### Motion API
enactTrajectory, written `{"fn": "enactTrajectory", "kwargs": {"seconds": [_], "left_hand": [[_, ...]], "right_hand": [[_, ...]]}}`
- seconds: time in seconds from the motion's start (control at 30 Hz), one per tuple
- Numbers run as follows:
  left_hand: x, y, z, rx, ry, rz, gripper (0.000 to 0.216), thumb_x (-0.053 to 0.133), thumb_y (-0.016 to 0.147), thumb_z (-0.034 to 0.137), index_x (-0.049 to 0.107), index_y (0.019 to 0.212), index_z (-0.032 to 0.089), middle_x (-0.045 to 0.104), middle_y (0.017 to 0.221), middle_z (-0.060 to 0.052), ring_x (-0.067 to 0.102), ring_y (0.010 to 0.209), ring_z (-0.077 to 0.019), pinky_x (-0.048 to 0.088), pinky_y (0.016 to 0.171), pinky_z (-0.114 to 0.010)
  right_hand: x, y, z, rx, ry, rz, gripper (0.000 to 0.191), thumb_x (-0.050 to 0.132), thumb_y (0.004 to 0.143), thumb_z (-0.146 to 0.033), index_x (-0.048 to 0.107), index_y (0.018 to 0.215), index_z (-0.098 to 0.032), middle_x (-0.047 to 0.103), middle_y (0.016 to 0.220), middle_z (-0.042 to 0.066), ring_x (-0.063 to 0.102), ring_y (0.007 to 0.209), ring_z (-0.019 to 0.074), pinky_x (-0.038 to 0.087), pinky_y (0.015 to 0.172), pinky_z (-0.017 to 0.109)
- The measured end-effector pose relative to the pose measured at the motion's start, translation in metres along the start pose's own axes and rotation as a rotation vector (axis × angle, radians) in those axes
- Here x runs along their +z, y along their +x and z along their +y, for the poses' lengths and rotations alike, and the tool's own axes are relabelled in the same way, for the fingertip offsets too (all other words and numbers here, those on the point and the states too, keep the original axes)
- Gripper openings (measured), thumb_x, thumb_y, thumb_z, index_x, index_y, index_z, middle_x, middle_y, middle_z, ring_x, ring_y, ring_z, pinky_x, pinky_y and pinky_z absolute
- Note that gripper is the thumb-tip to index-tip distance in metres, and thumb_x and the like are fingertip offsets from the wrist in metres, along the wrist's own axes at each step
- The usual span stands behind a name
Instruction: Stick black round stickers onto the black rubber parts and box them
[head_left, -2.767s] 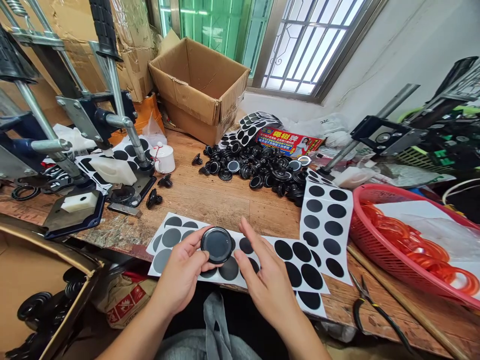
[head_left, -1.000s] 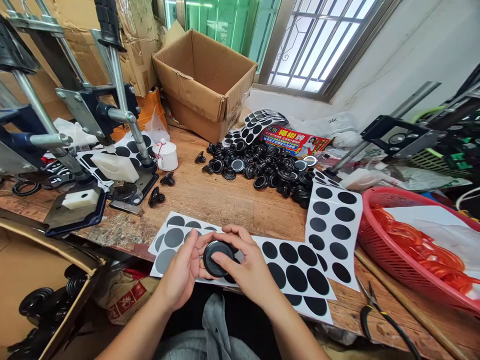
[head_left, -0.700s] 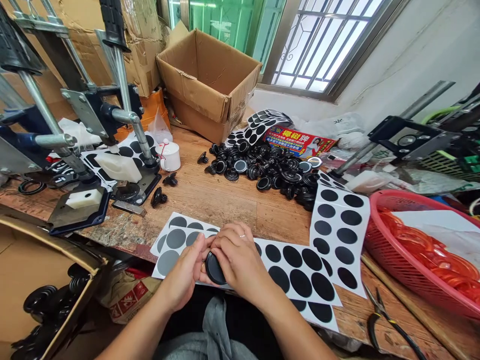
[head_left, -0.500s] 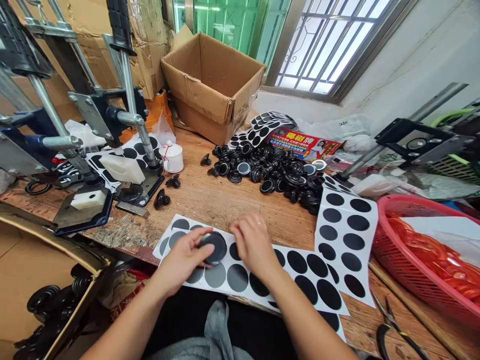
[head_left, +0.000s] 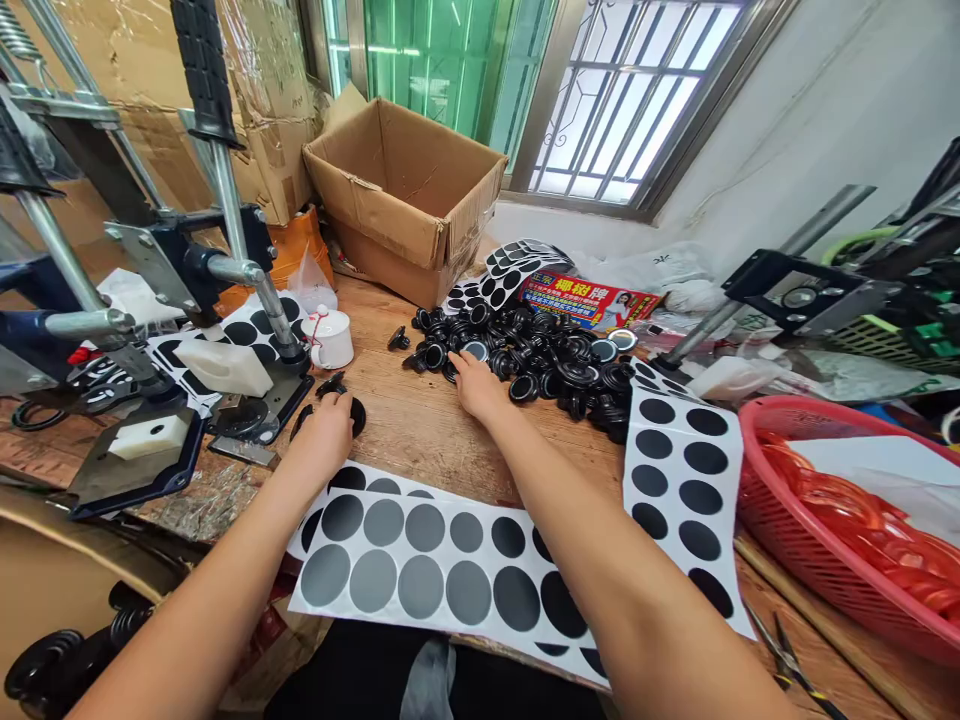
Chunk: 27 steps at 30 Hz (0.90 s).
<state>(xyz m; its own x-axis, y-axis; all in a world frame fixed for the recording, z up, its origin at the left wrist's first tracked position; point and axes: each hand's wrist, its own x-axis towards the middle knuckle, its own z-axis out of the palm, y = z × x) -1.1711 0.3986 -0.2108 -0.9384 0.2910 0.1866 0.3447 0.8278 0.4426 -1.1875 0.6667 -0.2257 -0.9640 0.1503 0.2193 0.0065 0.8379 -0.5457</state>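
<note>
My left hand (head_left: 324, 436) is closed around a black round ribbed part (head_left: 358, 416), down at the bench beside the left press; its fingers are partly hidden. Another small black part (head_left: 330, 385) lies just beyond it. Farther right, my right hand (head_left: 478, 384) reaches to the near edge of a heap of black round parts (head_left: 551, 350). Its fingers are stretched out, touching or just over a part with a pale ringed face (head_left: 475, 350). Between my forearms lies a white sheet of round black stickers (head_left: 397, 580), overlapping another sheet.
Lever presses (head_left: 247, 390) stand at left near a white lidded cup (head_left: 330, 340). An open cardboard box (head_left: 405, 200) sits at the back. At right are another sticker sheet (head_left: 679, 480), a red basket (head_left: 847, 560) of orange-red pieces, and pliers (head_left: 787, 660).
My left hand has moved left and away from me with the black part, off the sticker sheet. My right hand has gone from the sheet to the heap. The view has shifted slightly.
</note>
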Motion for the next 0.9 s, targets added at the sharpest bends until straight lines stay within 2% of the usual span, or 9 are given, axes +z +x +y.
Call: {"fn": "enactTrajectory", "kwargs": {"seconds": [0.13,0.23,0.33,0.4,0.5,0.6,0.67,0.77,0.9], "left_hand": [[-0.011,-0.025,-0.001,0.031,0.039,0.029,0.043,0.047,0.086,0.018,0.052,0.128,0.014,0.048,0.139,-0.02,0.054,0.118,-0.0362,0.04,0.1,-0.051],[-0.013,-0.046,0.004,0.079,-0.186,0.066,0.041,0.051,0.087,0.028,0.054,0.127,0.018,0.052,0.137,-0.015,0.062,0.103,-0.0279,0.047,0.094,-0.043],[-0.006,-0.066,0.023,-0.043,-0.662,-0.082,0.05,0.06,0.083,0.037,0.053,0.129,0.02,0.06,0.128,-0.014,0.067,0.078,-0.0207,0.053,0.071,-0.035],[0.002,-0.077,0.042,-0.148,-0.998,-0.237,0.061,0.068,0.078,0.037,0.049,0.134,0.023,0.058,0.131,-0.014,0.067,0.074,-0.0179,0.053,0.065,-0.031],[0.015,-0.092,0.073,-0.17,-1.348,-0.372,0.061,0.074,0.074,0.033,0.053,0.132,0.027,0.054,0.137,-0.011,0.066,0.085,-0.0185,0.053,0.067,-0.028],[0.021,-0.104,0.095,-0.156,-1.445,-0.429,0.041,0.074,0.075,0.03,0.067,0.114,0.021,0.063,0.125,-0.01,0.063,0.099,-0.0221,0.053,0.071,-0.026],[0.023,-0.11,0.102,-0.189,-1.476,-0.457,0.035,0.073,0.077,0.031,0.068,0.109,0.018,0.066,0.118,-0.011,0.065,0.091,-0.0204,0.053,0.065,-0.024],[0.028,-0.115,0.107,-0.289,-1.568,-0.465,0.034,0.071,0.079,0.033,0.065,0.109,0.018,0.07,0.105,-0.009,0.066,0.072,-0.0158,0.051,0.056,-0.023],[0.045,-0.122,0.113,-0.346,-1.624,-0.447,0.028,0.072,0.078,0.034,0.065,0.099,0.016,0.07,0.091,-0.006,0.067,0.071,-0.0157,0.054,0.064,-0.026]], "right_hand": [[0.0,0.013,-0.002,0.098,0.178,-0.02,0.03,0.053,0.084,-0.007,0.064,0.11,-0.017,0.05,0.132,0.015,0.046,0.12,0.0297,0.034,0.1,0.045],[-0.011,-0.005,-0.005,0.183,0.372,-0.059,0.025,0.055,0.085,-0.013,0.063,0.108,-0.017,0.056,0.12,0.015,0.054,0.111,0.027,0.04,0.095,0.044],[-0.024,-0.051,-0.016,0.235,0.62,-0.198,0.025,0.053,0.088,-0.027,0.062,0.108,-0.016,0.065,0.099,0.011,0.062,0.087,0.0215,0.051,0.08,0.04],[-0.03,-0.092,-0.028,0.24,0.774,-0.304,0.028,0.054,0.087,-0.035,0.064,0.105,-0.017,0.067,0.093,0.01,0.064,0.08,0.02,0.054,0.074,0.037],[-0.034,-0.147,-0.045,0.285,1.001,-0.399,0.032,0.061,0.081,-0.045,0.066,0.097,-0.017,0.068,0.084,0.007,0.065,0.072,0.0185,0.055,0.07,0.035],[-0.04,-0.182,-0.049,0.4,1.209,-0.385,0.031,0.066,0.078,-0.045,0.066,0.092,-0.017,0.068,0.077,0.004,0.064,0.064,0.0165,0.053,0.066,0.033],[-0.047,-0.198,-0.042,0.427,1.097,-0.225,0.028,0.065,0.079,-0.041,0.066,0.095,-0.018,0.067,0.076,0.004,0.063,0.065,0.0167,0.052,0.066,0.032],[-0.059,-0.224,-0.026,0.349,0.616,0.027,0.017,0.06,0.083,-0.03,0.066,0.095,-0.02,0.068,0.083,0.005,0.063,0.075,0.0195,0.05,0.072,0.034],[-0.059,-0.259,-0.021,0.195,0.094,-0.041,0.018,0.048,0.088,-0.017,0.066,0.088,-0.02,0.064,0.092,0.008,0.062,0.084,0.0226,0.047,0.076,0.035]]}}
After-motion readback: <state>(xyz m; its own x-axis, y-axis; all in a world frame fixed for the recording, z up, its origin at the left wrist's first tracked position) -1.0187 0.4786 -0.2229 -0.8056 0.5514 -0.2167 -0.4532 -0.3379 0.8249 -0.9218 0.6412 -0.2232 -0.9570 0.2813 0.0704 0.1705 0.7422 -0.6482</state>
